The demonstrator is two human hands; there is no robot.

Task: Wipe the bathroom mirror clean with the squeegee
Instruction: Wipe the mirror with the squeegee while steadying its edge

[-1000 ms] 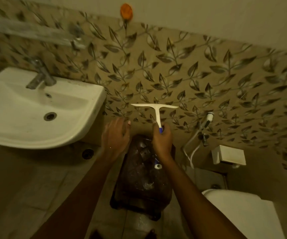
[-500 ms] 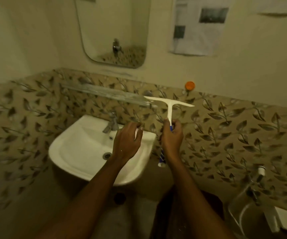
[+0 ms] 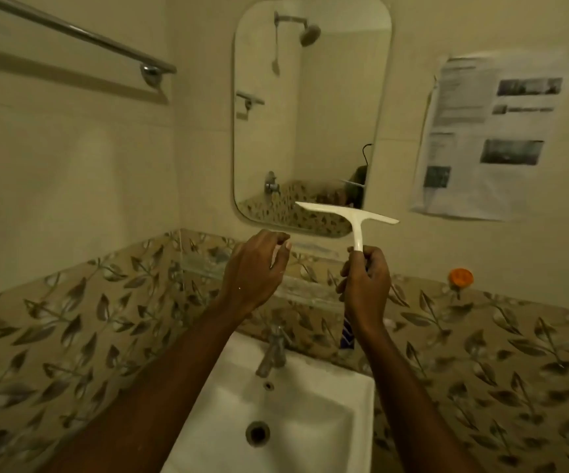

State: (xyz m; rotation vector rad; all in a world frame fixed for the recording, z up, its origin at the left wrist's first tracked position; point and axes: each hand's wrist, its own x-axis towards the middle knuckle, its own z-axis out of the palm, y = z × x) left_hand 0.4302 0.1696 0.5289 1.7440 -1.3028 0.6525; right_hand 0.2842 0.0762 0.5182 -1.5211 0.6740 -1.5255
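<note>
Head view: right hand (image 3: 365, 291) grip wraps squeegee (image 3: 348, 213) handle; blade above grip tilted (mirror (image 3: 327, 114) contact unclear); uneven pressure could leave streaks.

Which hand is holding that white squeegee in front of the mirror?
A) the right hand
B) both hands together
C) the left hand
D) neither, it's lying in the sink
A: the right hand grips the squeegee by its handle, blade end up near the lower edge of the mirror, while the left hand is apart from it.
</note>
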